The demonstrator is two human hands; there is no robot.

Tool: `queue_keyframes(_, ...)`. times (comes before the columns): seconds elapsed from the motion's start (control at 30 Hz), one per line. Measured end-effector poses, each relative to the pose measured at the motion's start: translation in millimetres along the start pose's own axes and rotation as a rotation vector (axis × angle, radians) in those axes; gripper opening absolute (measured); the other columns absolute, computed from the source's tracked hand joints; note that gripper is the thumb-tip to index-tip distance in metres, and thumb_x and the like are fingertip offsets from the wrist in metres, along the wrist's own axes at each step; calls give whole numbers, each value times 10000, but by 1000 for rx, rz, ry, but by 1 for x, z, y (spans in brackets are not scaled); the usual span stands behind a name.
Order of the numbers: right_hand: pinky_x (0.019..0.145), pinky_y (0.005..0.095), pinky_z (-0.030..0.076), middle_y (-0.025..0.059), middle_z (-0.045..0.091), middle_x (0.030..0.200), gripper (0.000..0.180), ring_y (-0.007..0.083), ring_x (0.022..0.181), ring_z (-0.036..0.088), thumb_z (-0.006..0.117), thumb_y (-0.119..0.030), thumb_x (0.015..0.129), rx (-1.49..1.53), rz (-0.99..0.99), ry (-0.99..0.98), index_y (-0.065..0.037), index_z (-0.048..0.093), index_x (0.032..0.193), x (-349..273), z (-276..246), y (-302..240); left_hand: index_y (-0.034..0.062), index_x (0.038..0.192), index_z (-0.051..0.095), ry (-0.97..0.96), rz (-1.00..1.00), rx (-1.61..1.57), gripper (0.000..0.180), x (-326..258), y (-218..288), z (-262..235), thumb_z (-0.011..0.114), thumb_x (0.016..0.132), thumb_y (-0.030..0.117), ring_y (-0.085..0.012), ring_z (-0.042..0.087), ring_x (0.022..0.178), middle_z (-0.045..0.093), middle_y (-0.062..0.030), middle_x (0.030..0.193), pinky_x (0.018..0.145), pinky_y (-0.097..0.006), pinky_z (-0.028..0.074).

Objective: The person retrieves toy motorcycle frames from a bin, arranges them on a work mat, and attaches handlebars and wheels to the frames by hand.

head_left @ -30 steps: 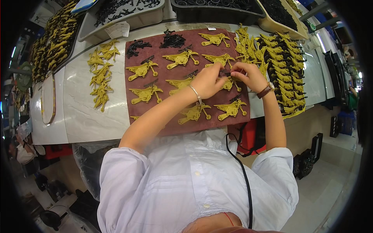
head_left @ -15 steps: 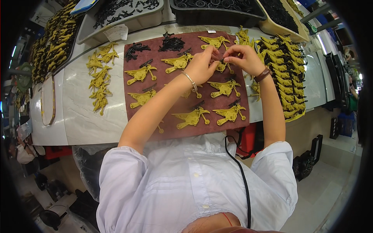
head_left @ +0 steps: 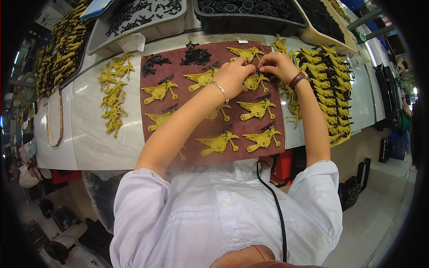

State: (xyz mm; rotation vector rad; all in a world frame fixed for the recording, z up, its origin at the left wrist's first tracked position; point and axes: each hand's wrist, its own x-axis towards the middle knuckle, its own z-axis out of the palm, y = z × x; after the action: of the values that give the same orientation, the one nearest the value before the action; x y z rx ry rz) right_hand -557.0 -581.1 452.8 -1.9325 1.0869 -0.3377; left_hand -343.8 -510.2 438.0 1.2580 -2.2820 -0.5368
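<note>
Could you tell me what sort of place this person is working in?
Most likely a small factory assembly bench. Many identical yellow plastic parts lie in rows on a brown mat, finished ones are stacked at the right, and trays of small black components line the back. Both hands meet over one part.

One brown mat [head_left: 178,129] carried nine yellow pieces [head_left: 257,109] and two heaps of black parts [head_left: 195,56]; four trays [head_left: 96,40] lined the worktop's [head_left: 89,143] far edge.
</note>
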Motion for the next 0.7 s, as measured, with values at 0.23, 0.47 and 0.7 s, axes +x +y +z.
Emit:
queue_keyframes(0.23,637,262,443,35,607,774,87,120,683,544,697,-30,775,-273,-149,131,-27,675,860,-3,7,4,302,1260,594,-172,78,275,557,11,3,2,729,744,141,-314,572,1042,506,-125,1096,894,-405,466)
queue_keyframes(0.47,719,325,501,130,641,824,116,237,774,646,665,-71,819,-296,-26,102,-9,679,916,-10,8,-11,385,1322,532,-272,-4,358,586,6,6,-4,708,782,240,-317,495,1143,469,-136,1204,912,-400,438)
queue_keyframes(0.7,708,323,501,125,643,828,143,224,761,636,654,-107,840,-321,-2,175,-4,679,937,-19,8,-20,112,1054,682,303,71,45,265,-30,-46,-59,669,792,150,-310,617,847,606,-118,989,776,-400,515)
